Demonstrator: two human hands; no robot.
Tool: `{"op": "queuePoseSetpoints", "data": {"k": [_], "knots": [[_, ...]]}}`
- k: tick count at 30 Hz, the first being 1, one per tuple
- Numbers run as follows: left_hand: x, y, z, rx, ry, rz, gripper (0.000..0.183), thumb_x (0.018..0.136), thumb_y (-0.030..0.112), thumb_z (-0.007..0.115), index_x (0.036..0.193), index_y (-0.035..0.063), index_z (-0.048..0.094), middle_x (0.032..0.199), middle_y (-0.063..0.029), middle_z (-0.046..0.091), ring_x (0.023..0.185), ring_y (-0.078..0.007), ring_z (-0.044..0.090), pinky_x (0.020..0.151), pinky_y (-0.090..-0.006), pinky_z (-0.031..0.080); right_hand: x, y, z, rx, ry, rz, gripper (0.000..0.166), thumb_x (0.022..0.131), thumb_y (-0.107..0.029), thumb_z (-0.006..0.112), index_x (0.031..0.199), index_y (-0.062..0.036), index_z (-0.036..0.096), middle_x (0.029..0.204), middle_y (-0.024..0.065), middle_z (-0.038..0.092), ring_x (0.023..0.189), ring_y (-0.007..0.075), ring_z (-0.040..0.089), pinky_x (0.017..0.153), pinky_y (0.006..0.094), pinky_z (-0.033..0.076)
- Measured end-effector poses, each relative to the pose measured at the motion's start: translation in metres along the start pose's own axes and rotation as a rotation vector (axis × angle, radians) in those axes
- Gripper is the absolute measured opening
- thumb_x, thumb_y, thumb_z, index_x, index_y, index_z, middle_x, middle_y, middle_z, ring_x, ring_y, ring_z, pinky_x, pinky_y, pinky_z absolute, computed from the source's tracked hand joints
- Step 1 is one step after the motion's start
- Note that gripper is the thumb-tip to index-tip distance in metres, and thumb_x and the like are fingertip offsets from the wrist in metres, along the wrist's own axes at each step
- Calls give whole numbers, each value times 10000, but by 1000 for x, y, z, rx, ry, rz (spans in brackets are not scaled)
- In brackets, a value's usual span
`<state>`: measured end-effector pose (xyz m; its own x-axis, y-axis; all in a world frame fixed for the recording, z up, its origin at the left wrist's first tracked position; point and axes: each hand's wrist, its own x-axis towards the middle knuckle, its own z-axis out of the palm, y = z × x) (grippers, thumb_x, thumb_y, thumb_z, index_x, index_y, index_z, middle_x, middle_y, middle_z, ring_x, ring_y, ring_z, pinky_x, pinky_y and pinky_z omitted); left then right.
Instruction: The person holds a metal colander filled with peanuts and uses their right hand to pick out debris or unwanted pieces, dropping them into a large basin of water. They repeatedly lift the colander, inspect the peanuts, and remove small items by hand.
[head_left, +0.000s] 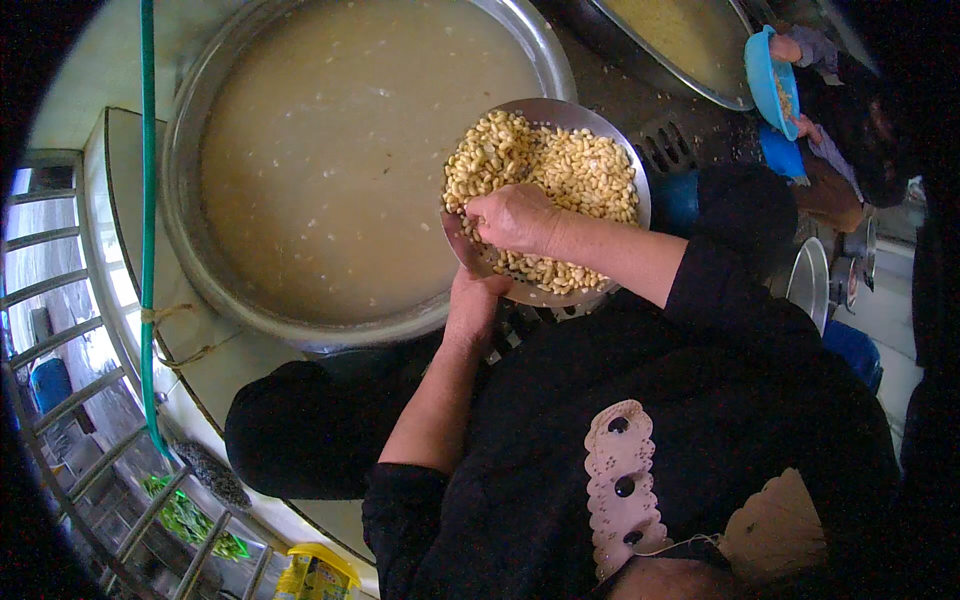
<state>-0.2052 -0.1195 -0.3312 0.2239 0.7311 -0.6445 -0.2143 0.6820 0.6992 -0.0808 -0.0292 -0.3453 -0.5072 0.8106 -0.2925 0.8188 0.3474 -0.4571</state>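
Pale beans or peanuts fill a perforated metal colander, which is tilted at the rim of a large round metal basin. My left hand grips the colander's near left edge, thumb on the rim. Over the heap, my right hand is curled with its fingertips among the beans; whether it holds any is hidden. Cloudy brownish water with floating bits fills the basin.
A green hose runs down the left beside a metal window grille. At upper right, another person's hands hold a blue bowl near a second large basin. Metal pans stand at the right.
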Motion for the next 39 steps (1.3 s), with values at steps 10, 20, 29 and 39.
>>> {"op": "queuePoseSetpoints", "data": {"k": [10, 20, 29, 39], "knots": [[9, -4, 4, -57, 19, -67, 584, 706, -69, 519, 1283, -30, 433, 1192, -124, 567, 1082, -257, 550, 939, -344, 420, 1, 15, 3, 101, 48, -14, 175, 789, -233, 562, 798, -126, 700, 756, 158, 668, 714, 346, 657, 685, 462, 515], [19, -23, 7, 7, -3, -32, 565, 703, -82, 512, 1262, -43, 442, 1207, -139, 565, 1089, -255, 548, 957, -348, 411, -28, 55, -49, 1010, -138, 439, 142, 798, -99, 639, 895, 0, 613, 803, 94, 675, 576, 127, 640, 491, 227, 495], [25, -28, 6, -62, 20, -30, 571, 700, -64, 520, 1265, -38, 441, 1199, -129, 567, 1104, -245, 536, 962, -339, 404, -13, 62, -33, 1193, -271, 391, 195, 772, -73, 680, 915, -9, 564, 750, 73, 624, 593, 148, 637, 494, 250, 505], [26, -18, 5, -75, 3, -27, 581, 706, -56, 526, 1280, -42, 431, 1225, -134, 557, 1123, -250, 532, 972, -346, 399, -6, 57, -20, 286, 60, -22, 113, 808, -128, 610, 778, -26, 646, 738, 90, 643, 631, 201, 647, 565, 338, 525]]}}
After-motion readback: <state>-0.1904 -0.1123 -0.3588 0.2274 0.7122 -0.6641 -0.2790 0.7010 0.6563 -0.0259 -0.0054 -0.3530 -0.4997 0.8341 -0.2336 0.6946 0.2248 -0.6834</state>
